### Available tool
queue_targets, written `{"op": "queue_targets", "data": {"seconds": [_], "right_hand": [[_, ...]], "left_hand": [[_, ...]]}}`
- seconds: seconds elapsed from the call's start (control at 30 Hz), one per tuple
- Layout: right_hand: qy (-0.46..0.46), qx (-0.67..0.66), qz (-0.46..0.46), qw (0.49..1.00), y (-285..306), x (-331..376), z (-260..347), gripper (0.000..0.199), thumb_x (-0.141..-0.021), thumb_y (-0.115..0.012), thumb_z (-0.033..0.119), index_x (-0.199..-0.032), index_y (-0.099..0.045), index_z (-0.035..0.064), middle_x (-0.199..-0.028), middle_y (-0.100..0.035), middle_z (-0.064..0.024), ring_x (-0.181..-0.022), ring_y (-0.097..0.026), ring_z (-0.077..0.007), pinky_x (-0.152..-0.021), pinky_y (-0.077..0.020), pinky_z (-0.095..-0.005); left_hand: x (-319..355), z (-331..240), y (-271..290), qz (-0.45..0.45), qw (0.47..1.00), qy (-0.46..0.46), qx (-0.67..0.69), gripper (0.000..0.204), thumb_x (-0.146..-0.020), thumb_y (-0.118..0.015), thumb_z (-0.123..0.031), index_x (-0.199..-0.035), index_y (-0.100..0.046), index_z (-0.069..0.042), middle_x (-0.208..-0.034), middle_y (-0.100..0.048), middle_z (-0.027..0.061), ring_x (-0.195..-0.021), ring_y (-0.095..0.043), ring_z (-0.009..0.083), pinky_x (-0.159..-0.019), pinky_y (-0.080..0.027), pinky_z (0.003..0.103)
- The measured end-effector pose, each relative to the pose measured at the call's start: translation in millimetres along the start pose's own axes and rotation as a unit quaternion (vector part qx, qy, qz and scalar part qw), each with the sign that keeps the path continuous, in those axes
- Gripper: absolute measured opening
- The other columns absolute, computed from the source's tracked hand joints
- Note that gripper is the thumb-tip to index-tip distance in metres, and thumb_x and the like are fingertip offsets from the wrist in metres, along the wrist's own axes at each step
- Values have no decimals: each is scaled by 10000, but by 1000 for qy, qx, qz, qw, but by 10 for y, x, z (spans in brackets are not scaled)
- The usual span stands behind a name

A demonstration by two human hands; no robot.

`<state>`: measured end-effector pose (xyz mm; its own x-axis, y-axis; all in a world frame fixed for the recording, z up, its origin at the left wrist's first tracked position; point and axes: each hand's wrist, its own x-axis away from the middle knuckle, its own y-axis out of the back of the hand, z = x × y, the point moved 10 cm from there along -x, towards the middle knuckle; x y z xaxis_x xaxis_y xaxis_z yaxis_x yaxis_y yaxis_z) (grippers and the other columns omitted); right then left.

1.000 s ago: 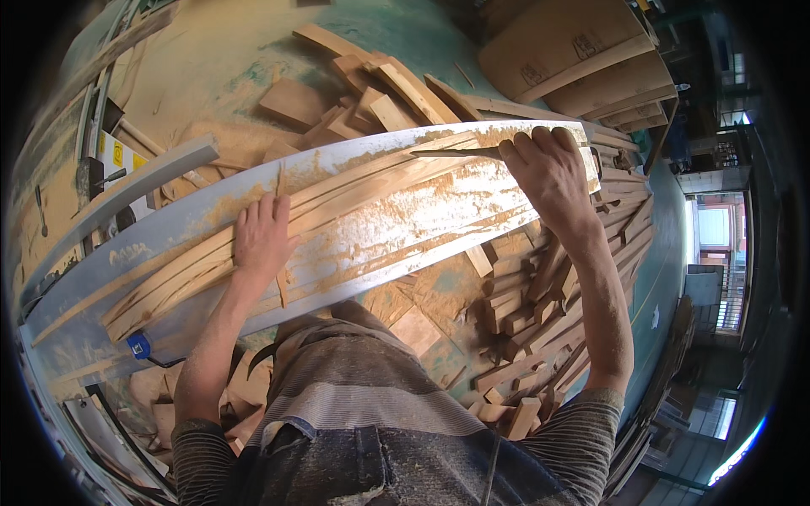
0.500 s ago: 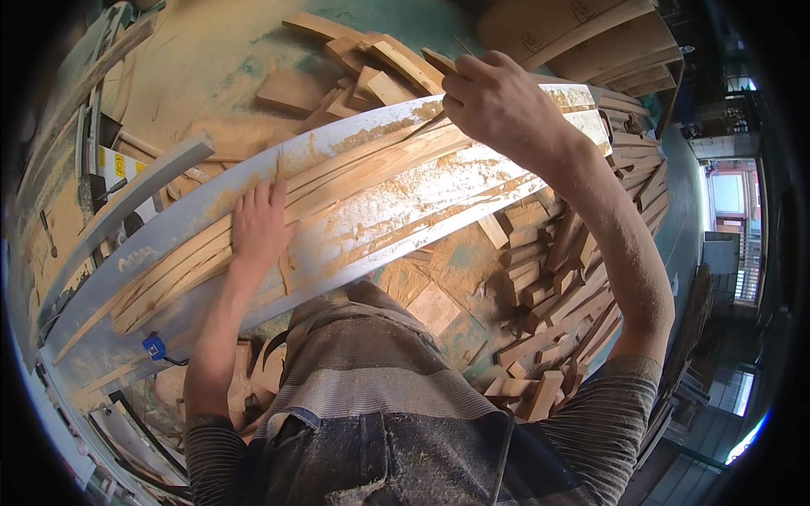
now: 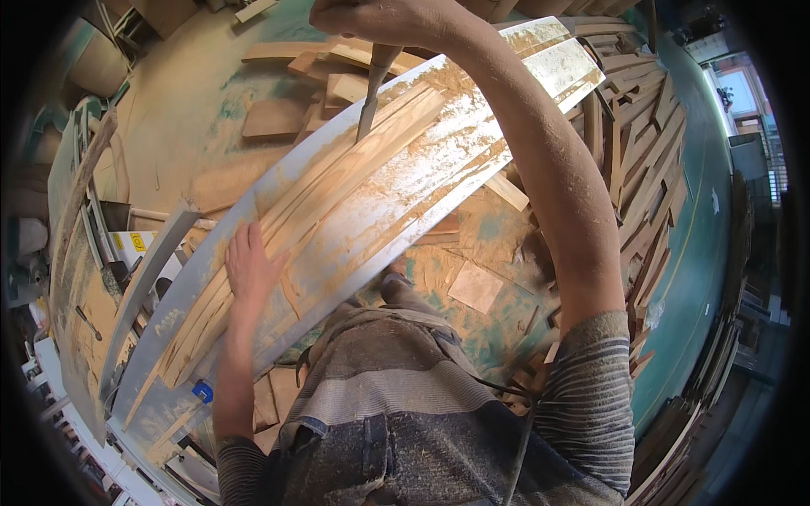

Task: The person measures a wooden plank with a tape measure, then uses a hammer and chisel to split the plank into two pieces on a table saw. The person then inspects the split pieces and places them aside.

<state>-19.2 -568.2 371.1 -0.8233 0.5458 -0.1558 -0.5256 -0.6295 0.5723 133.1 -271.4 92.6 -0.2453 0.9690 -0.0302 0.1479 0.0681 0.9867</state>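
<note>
As a chisel-like tool [image 3: 373,90] is gripped by the right hand [image 3: 375,20], stiff-looking wooden strips [image 3: 354,173] are best pinned beneath the flat left hand [image 3: 251,263].

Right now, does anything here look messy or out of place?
Yes: sawdust lies scattered across the worktable around the wooden strips, and wood offcuts on the right lie jumbled at odd angles rather than neatly stacked.

Yellow label [image 3: 137,242] on white panel [image 3: 125,245], pale scrawl [image 3: 166,323] on grey tabletop [image 3: 327,271]; neither legible.
</note>
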Motion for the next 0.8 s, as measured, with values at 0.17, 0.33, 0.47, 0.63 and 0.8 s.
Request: {"op": "queue_targets", "data": {"seconds": [0.17, 0.33, 0.47, 0.63, 0.8], "right_hand": [[114, 36, 38, 992, -177, -7, -99, 244, -851, -672, 119, -1032, -732, -33, -829, -741, -126, -692, -682, -221, -712, -556, -354], [146, 223, -86, 960, -318, -172, 146, 151, -847, -652, 117, -899, -754, 19, -827, -737, -196, -795, -740, -333, -725, -576, -421], [91, 469, -129, 869, -235, -442, 231, 118, -841, -656, 110, -824, -760, 55, -818, -746, -162, -762, -746, -332, -684, -597, -435], [60, 533, -105, 838, -236, -556, 86, 133, -840, -646, 84, -842, -774, 46, -836, -752, -165, -794, -758, -321, -682, -609, -430], [47, 520, -93, 848, -339, -655, 54, 152, -854, -632, 110, -836, -772, 54, -823, -748, -167, -776, -752, -342, -688, -606, -441]], "left_hand": [[14, -36, -34, -15, 999, 0, -32, 833, -711, -892, -325, -1378, -491, -29, -1350, -529, 191, -1227, -518, 372, -1026, -417, 473], [-20, -44, -35, -11, 1000, 10, -16, 832, -696, -891, -336, -1363, -497, -32, -1337, -536, 182, -1210, -523, 374, -1012, -424, 475], [17, -37, -4, -36, 999, -6, -26, 798, -705, -875, -346, -1341, -510, -30, -1313, -544, 175, -1186, -531, 374, -998, -431, 479], [-67, -52, -98, 13, 1000, 21, 5, 821, -700, -869, -367, -1354, -514, -20, -1338, -538, 190, -1201, -528, 378, -1017, -424, 481], [-111, 48, 93, 37, 998, 34, 43, 845, -718, -867, -377, -1373, -498, 9, -1366, -530, 221, -1244, -519, 399, -1057, -421, 479]]}}
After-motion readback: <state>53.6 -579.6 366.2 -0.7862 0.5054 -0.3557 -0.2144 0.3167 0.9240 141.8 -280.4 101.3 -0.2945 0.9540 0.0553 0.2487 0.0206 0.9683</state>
